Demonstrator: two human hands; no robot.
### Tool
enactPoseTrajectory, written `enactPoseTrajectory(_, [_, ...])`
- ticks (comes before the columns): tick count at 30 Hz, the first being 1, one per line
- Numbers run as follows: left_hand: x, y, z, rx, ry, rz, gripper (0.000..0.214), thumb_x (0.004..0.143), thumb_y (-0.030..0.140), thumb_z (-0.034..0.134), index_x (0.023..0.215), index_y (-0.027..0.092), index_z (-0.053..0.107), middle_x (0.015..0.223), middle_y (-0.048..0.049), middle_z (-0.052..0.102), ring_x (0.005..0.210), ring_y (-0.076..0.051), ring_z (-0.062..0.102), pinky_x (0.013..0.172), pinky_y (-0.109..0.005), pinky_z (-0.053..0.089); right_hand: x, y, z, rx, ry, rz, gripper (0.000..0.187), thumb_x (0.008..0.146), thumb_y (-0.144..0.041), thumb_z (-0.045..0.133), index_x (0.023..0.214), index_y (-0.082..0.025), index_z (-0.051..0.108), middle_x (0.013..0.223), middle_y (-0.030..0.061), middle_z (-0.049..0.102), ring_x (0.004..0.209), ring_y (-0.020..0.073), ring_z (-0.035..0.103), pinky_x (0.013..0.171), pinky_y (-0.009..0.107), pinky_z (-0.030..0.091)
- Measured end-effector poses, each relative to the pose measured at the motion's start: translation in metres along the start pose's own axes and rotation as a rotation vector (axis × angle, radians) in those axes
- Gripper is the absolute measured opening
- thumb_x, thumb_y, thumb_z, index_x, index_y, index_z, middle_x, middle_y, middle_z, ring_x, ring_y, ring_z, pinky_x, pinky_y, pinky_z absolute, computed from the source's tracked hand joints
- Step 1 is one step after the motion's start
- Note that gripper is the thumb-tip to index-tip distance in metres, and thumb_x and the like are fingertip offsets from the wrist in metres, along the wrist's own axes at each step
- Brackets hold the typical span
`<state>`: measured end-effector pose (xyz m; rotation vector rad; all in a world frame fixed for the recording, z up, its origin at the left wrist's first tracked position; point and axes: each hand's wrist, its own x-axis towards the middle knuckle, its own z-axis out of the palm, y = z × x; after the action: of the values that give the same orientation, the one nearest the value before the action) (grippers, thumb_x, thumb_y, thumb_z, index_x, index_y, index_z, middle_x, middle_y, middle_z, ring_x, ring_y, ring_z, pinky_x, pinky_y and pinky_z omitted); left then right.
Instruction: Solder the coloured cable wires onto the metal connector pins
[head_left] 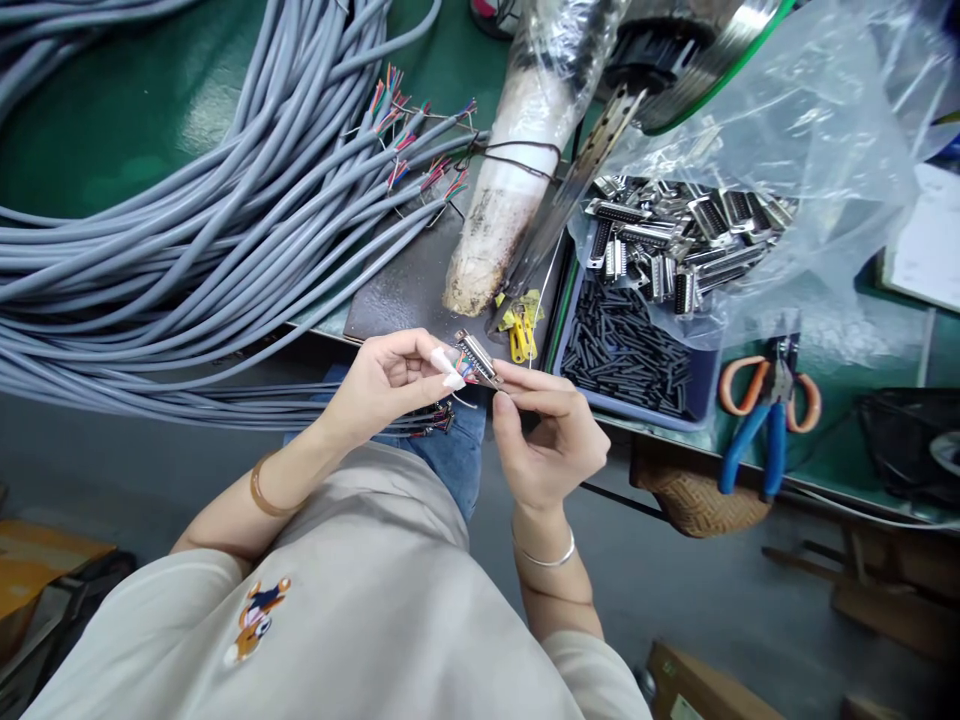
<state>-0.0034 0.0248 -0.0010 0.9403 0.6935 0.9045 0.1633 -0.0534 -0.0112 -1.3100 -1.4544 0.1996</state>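
Note:
A metal D-sub connector with a row of pins is held up between my two hands, just in front of the bench edge. Thin coloured wires meet it on the near side. White wrapping covers the thumb and index fingertips of my left hand, which pinch these wires. My right hand grips the connector's right end between thumb and fingers. Below the left hand, several grey cables end in connectors over my lap. Where exactly each wire meets the pins is too small to tell.
Grey cables with stripped coloured ends spread over the bench's left. A wrapped white tube and yellow clip stand ahead. To the right are a blue tray of black sleeves, bagged connectors, pliers and scissors.

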Motion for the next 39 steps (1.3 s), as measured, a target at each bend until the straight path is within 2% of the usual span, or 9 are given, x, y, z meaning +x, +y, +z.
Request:
enactPoseTrajectory(6, [0.002, 0.003, 0.016, 0.192, 0.153, 0.084, 0.026, 0.073, 0.029, 0.088, 0.074, 0.016, 0.066, 0.082, -0.0036, 0.074, 0.076, -0.013, 0.070, 0.071, -0.023, 0.059, 0.003, 0.003, 0.002, -0.089, -0.012, -0.064, 0.018, 0.088, -0.009, 0.071, 0.092, -0.024, 0.062, 0.113, 0.0061, 0.082, 0.094, 0.0181, 0.080, 0.078, 0.031, 0.068])
enactPoseTrajectory(13, [0.007, 0.004, 0.027, 0.361, 0.271, 0.227, 0.016, 0.078, 0.024, 0.079, 0.072, 0.018, 0.065, 0.072, 0.0000, 0.068, 0.064, -0.009, 0.060, 0.056, -0.019, 0.048, 0.009, 0.005, 0.004, -0.116, -0.020, -0.095, 0.016, 0.092, -0.011, 0.066, 0.093, -0.025, 0.058, 0.117, 0.0073, 0.080, 0.100, 0.0198, 0.080, 0.080, 0.035, 0.070])
enactPoseTrajectory(20, [0.011, 0.006, 0.028, 0.389, 0.283, 0.308, 0.014, 0.077, 0.016, 0.076, 0.070, 0.017, 0.064, 0.068, 0.0029, 0.064, 0.054, -0.005, 0.048, 0.047, -0.017, 0.038, 0.015, 0.008, 0.007, -0.074, 0.001, -0.112, 0.018, 0.090, -0.009, 0.069, 0.094, -0.024, 0.060, 0.116, 0.0068, 0.080, 0.099, 0.0193, 0.079, 0.080, 0.034, 0.069])
enactPoseTrajectory(26, [0.013, 0.007, 0.031, 0.388, 0.319, 0.329, 0.017, 0.077, 0.019, 0.076, 0.069, 0.018, 0.061, 0.066, 0.0044, 0.058, 0.051, -0.004, 0.042, 0.045, -0.018, 0.034, 0.024, 0.008, 0.008, -0.116, 0.022, -0.142, 0.019, 0.089, -0.010, 0.072, 0.095, -0.025, 0.063, 0.112, 0.0039, 0.081, 0.097, 0.0198, 0.079, 0.079, 0.034, 0.068])
enactPoseTrajectory(34, [0.010, 0.007, 0.027, 0.416, 0.270, 0.304, 0.015, 0.078, 0.018, 0.076, 0.071, 0.018, 0.063, 0.068, 0.0032, 0.063, 0.052, -0.004, 0.046, 0.045, -0.017, 0.035, 0.022, 0.005, 0.003, -0.213, -0.020, -0.198, 0.019, 0.087, -0.011, 0.074, 0.091, -0.025, 0.063, 0.113, 0.0037, 0.082, 0.091, 0.0186, 0.080, 0.075, 0.031, 0.066])
enactPoseTrajectory(39, [0.007, 0.007, 0.025, 0.392, 0.242, 0.267, 0.014, 0.081, 0.023, 0.077, 0.075, 0.018, 0.065, 0.073, 0.0006, 0.067, 0.056, -0.006, 0.052, 0.048, -0.019, 0.040, 0.020, 0.004, 0.003, -0.131, -0.008, -0.119, 0.018, 0.089, -0.010, 0.072, 0.093, -0.025, 0.063, 0.110, 0.0037, 0.082, 0.093, 0.0186, 0.080, 0.078, 0.033, 0.066])
